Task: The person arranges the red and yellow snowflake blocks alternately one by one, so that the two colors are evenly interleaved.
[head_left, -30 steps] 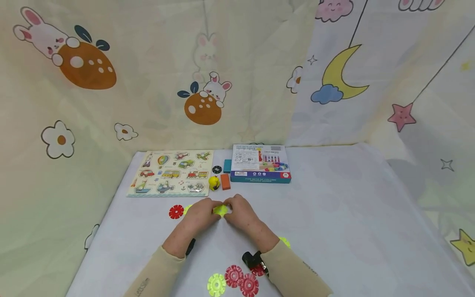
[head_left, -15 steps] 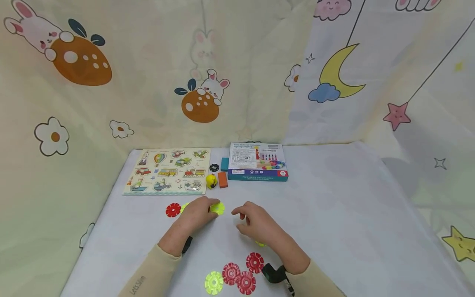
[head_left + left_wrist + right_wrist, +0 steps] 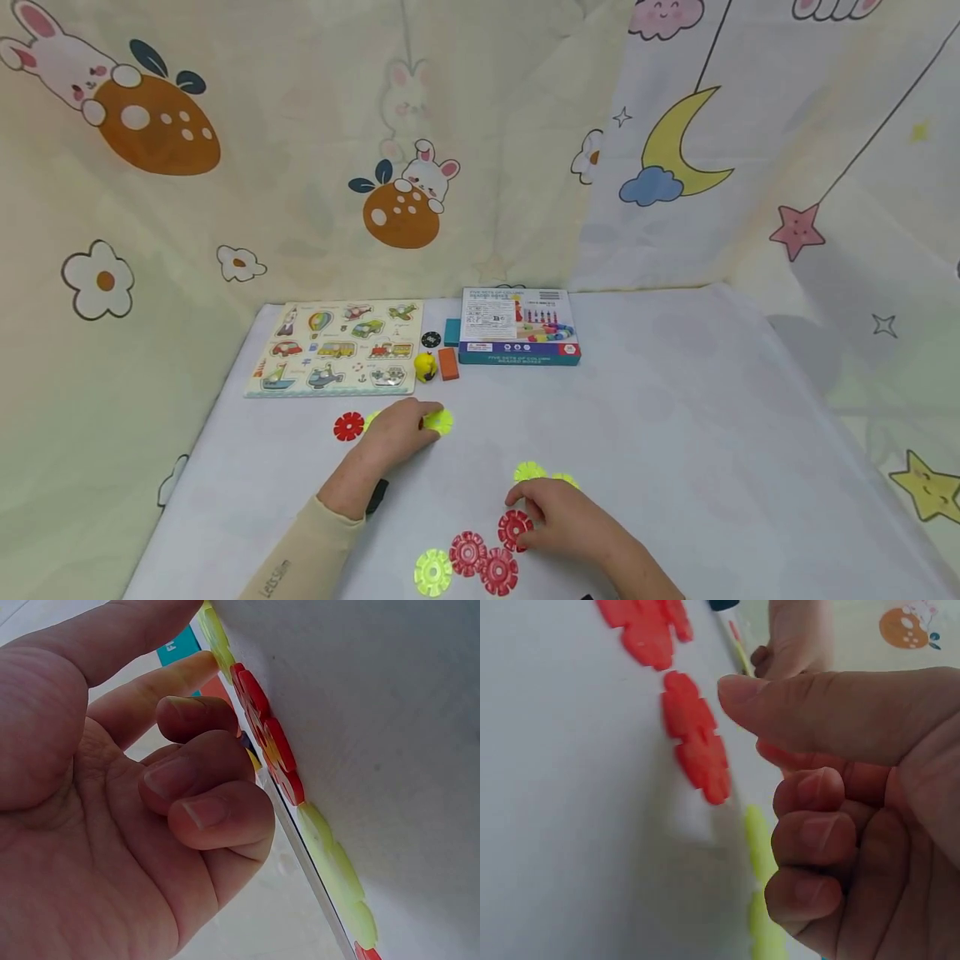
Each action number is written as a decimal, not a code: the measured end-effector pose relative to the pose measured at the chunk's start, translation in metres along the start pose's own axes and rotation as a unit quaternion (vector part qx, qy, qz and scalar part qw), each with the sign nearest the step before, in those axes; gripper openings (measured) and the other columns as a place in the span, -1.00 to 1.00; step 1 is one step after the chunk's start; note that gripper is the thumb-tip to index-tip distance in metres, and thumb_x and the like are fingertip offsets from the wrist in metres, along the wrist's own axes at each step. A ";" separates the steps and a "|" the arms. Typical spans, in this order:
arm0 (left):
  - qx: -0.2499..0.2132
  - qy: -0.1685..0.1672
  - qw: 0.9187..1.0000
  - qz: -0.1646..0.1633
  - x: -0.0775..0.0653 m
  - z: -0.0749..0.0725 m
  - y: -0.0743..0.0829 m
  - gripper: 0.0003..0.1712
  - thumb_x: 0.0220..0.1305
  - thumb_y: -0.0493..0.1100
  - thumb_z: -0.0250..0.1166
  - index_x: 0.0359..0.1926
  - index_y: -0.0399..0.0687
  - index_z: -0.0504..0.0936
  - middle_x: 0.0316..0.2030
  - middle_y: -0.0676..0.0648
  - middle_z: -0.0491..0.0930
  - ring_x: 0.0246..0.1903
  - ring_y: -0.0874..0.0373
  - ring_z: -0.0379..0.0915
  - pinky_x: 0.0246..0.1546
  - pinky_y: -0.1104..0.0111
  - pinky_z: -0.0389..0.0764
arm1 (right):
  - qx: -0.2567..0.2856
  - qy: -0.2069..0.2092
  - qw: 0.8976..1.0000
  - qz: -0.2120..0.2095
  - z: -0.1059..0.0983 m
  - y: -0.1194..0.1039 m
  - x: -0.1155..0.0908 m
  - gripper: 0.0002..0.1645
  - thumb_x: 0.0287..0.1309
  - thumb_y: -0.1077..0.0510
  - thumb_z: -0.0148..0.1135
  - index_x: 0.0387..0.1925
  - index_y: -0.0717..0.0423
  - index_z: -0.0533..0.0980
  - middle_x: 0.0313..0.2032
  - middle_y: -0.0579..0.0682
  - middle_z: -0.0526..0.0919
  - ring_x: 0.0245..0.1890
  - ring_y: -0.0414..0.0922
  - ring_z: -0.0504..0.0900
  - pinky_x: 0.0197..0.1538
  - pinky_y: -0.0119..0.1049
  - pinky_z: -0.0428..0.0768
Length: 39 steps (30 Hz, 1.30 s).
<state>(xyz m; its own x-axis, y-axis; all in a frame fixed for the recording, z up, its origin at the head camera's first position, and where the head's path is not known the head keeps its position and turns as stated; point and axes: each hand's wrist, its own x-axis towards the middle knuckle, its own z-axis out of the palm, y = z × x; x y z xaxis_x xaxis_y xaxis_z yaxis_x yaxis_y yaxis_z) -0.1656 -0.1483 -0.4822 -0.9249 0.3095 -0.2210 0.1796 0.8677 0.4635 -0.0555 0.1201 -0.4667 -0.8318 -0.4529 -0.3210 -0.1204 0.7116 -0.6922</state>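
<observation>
My left hand (image 3: 397, 432) pinches a yellow-green notched plastic disc (image 3: 442, 422) between thumb and index finger. That disc is the end of a row of interlocking discs; the left wrist view has a red section (image 3: 262, 724) and a yellow-green section (image 3: 335, 874) of it, and a red disc (image 3: 348, 426) shows left of the hand. My right hand (image 3: 562, 517) hovers with thumb and index finger spread beside a loose red disc (image 3: 513, 531), also seen as a red disc (image 3: 694, 739) in the right wrist view. Its other fingers are curled and hold nothing.
Near the front lie two red discs (image 3: 468, 553) and a yellow-green disc (image 3: 432, 572). More yellow-green discs (image 3: 529, 472) lie beyond the right hand. At the back stand a picture puzzle board (image 3: 337, 348), a boxed set (image 3: 519, 327), an orange block (image 3: 447, 364) and a yellow toy (image 3: 425, 367).
My right hand has let go of the yellow-green disc that both hands held, and moved right and nearer to the loose red disc. The left hand has kept its hold.
</observation>
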 end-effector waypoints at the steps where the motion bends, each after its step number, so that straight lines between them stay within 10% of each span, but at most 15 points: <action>1: -0.001 0.000 1.000 0.001 0.000 0.000 0.000 -0.45 0.12 0.00 0.37 0.17 0.11 0.55 -0.11 0.03 0.55 -0.21 0.11 0.35 -0.21 0.28 0.46 | 0.000 0.001 1.000 0.004 0.002 0.003 -0.001 -0.60 -0.17 0.00 0.50 -0.19 -0.13 0.58 -0.63 -0.13 0.38 -0.59 -0.23 0.33 -0.52 -0.38 0.33; 23: 0.002 0.010 1.000 -0.001 -0.003 0.001 -0.001 -0.44 0.09 0.01 0.40 0.16 0.13 0.56 -0.34 0.06 0.44 -0.31 0.12 0.32 -0.37 0.34 0.42 | 0.042 -0.001 0.999 -0.012 0.006 0.004 -0.001 -0.77 -0.01 0.02 0.38 -0.50 -0.14 0.43 -0.65 -0.16 0.44 -0.61 -0.23 0.41 -0.54 -0.38 0.39; 32: 0.001 0.013 1.000 -0.004 -0.004 0.000 0.002 -0.44 0.08 0.00 0.41 0.15 0.11 0.57 -0.33 0.04 0.44 -0.31 0.12 0.32 -0.37 0.34 0.41 | 0.134 0.014 0.991 -0.006 -0.027 -0.004 0.019 -0.60 0.00 0.09 0.41 -0.07 -0.04 0.54 -0.44 -0.09 0.57 -0.56 -0.10 0.60 -0.42 -0.30 0.59; 39: 0.002 0.013 1.000 -0.007 -0.003 0.000 0.002 -0.44 0.07 0.01 0.41 0.14 0.12 0.57 -0.34 0.05 0.44 -0.31 0.13 0.31 -0.38 0.34 0.41 | 0.082 0.081 0.993 -0.016 -0.041 -0.014 0.052 -0.42 -0.06 0.13 0.46 0.08 -0.03 0.55 -0.30 -0.14 0.56 -0.32 -0.15 0.53 -0.27 -0.33 0.58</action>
<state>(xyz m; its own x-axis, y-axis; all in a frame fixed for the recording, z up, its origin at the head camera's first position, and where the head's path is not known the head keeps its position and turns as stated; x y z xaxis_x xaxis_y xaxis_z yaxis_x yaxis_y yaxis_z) -0.1627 -0.1476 -0.4806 -0.9353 0.2878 -0.2056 0.1681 0.8731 0.4577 -0.1190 0.1084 -0.4470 -0.9069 -0.3721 -0.1978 -0.0698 0.5955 -0.8003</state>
